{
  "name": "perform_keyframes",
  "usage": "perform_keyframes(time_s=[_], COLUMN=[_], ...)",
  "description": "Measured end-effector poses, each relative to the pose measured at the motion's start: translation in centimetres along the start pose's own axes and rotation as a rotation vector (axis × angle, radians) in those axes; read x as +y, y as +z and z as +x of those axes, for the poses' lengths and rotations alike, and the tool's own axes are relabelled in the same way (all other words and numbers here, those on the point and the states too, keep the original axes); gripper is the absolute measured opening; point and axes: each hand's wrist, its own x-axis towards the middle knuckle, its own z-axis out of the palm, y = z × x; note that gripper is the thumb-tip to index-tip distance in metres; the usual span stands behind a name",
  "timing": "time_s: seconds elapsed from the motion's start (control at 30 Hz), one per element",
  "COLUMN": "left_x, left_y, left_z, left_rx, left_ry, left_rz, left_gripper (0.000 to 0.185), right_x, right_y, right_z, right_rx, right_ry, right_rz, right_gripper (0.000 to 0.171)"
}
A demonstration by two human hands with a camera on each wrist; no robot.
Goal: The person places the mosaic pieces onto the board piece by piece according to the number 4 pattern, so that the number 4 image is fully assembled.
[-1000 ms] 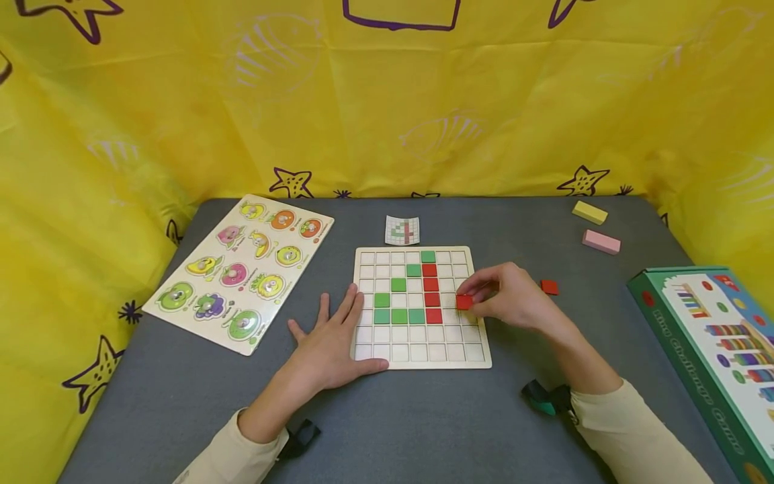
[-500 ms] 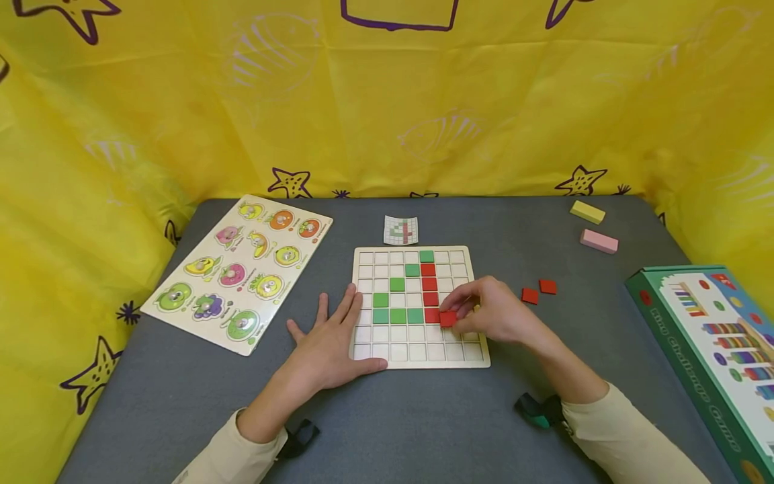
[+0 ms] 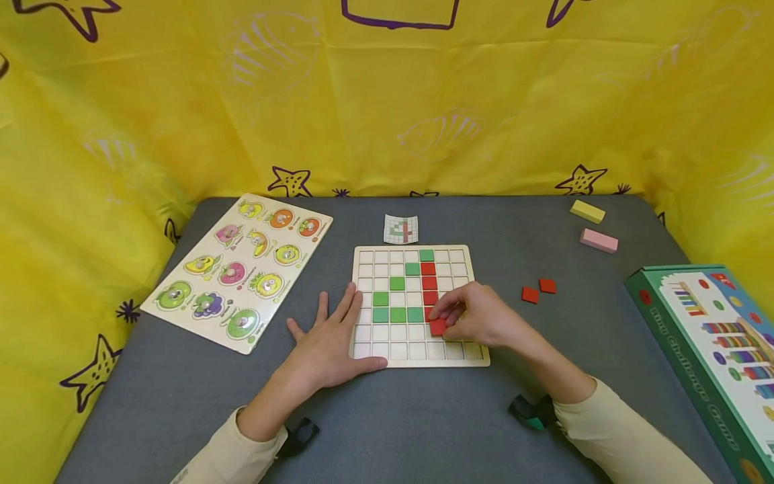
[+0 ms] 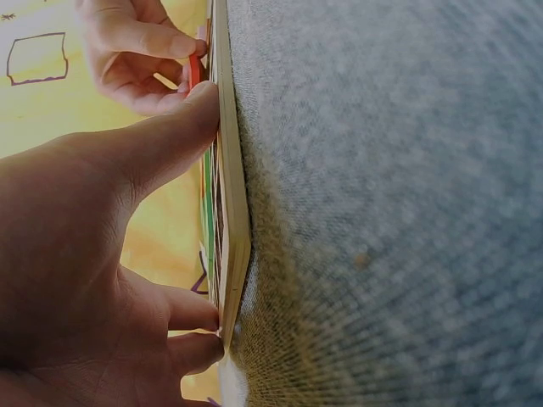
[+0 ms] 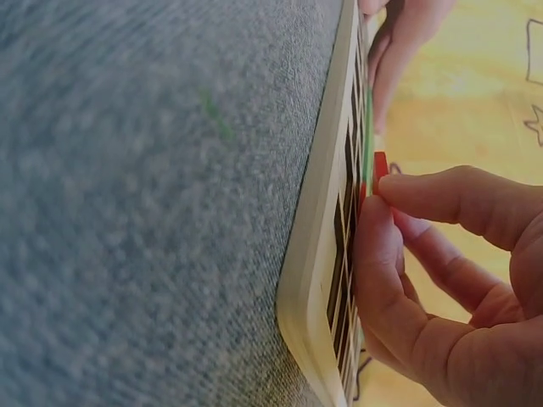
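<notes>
On the grid board [image 3: 363, 356], near its lower middle, my right hand [image 3: 478, 321] pinches a red tile [image 3: 438, 327] between thumb and fingers [image 5: 458, 199], holding it just below the red column [image 3: 429, 282]; it looks tilted, not yet seated in a square. My left hand [image 3: 329, 343] lies flat with fingers apart and straight, pressing the board's left edge against the table [image 3: 423, 417]. Green tiles [image 3: 397, 314] already form a diagonal and a bottom row left of the red column. By my judgement the figure is mostly built: two spare red tiles [image 3: 539, 290] wait right of the board, and the pattern card [image 3: 401, 229] sits just behind it.
</notes>
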Motion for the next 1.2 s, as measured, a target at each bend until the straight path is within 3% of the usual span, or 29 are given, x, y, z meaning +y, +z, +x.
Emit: perform_keyframes(time_s=[0.67, 1.2], left_x=[-0.03, -0.05], left_y=[0.06, 0.02], left_z=[0.06, 0.05], left_rx=[0.003, 0.000], left_ry=[0.002, 0.001], left_rz=[0.004, 0.001], left_gripper=[0.123, 0.123], right_x=[-0.51, -0.58], right_y=[0.57, 0.60], right_z=[0.08, 0.07], right_rx=[-0.003, 0.012], right_ry=[-0.009, -0.054], right_rz=[-0.092, -0.093], right_gripper=[0.025, 0.026])
